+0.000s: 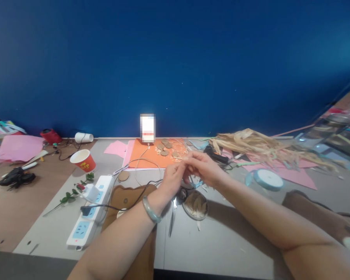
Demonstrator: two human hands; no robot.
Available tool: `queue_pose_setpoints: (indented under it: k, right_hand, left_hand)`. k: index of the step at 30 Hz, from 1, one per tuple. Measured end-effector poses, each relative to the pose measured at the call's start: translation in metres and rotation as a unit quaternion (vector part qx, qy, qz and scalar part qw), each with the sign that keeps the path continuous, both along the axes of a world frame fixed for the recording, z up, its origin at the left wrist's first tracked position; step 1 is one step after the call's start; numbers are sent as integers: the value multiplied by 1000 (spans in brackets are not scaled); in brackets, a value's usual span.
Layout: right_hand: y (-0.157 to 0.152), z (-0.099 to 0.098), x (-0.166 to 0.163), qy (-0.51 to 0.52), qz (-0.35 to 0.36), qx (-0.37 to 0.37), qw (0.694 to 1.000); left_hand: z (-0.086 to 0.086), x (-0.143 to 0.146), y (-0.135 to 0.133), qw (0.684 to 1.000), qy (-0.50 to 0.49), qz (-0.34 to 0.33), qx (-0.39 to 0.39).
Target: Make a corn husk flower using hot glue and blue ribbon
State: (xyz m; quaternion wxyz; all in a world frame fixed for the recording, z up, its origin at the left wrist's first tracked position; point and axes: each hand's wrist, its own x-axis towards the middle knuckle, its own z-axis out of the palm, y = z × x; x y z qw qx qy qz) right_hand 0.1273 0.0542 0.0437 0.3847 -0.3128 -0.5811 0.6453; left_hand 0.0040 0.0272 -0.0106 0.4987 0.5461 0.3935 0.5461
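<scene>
My left hand (pixel 173 179) and my right hand (pixel 202 167) meet above the middle of the table, fingertips pinched together. What they pinch is too small and too covered by the fingers to make out. Just below them stands a round dish (pixel 196 205) of pale dry petal-like pieces. A pair of scissors (pixel 172 216) lies to its left, the dark handles partly under my hands. Behind my fingers, several round brown discs (pixel 164 153) and pale shreds lie on an orange sheet (pixel 141 157). A bit of light blue ribbon (pixel 196 182) shows beneath my right hand.
At the left are a white power strip (pixel 84 225) with plugs and cables, a red paper cup (pixel 83 160) and a green leafy sprig (pixel 68 198). A lit phone (pixel 147 128) leans on the blue wall. Dry husks (pixel 247 142) and a ribbon roll (pixel 268 179) lie right.
</scene>
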Motion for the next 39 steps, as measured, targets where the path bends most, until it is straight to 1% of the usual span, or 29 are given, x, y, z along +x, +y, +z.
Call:
queue_pose_setpoints:
  k: [4,12,16,19,25,29,34,39]
  right_hand:
    - [3,1,6,-25,8,21,999]
    - [7,10,16,-49,72,51,995]
    - [7,14,17,-55,71,59,994]
    - [6,14,16,-49,71,51,995]
    - [7,12,16,-38,74,35,996]
    - [6,14,16,-60,78,60,993]
    - [5,20,18,-118,76,110,984]
    - [4,23,20,-126,83,120,981]
  left_hand:
    - [2,-1,-4,999,18,25,12]
    - [14,0,-14,998,31,42,18]
    - [17,-2,-17,997,47,54,20]
    - [18,-3,-19,996,57,70,26]
    - [19,-2,-21,995,53,80,41]
    - [18,-1,-22,993,61,89,41]
    - [18,-1,-23,991,80,100,27]
    - [17,-1,-23,988,99,110,31]
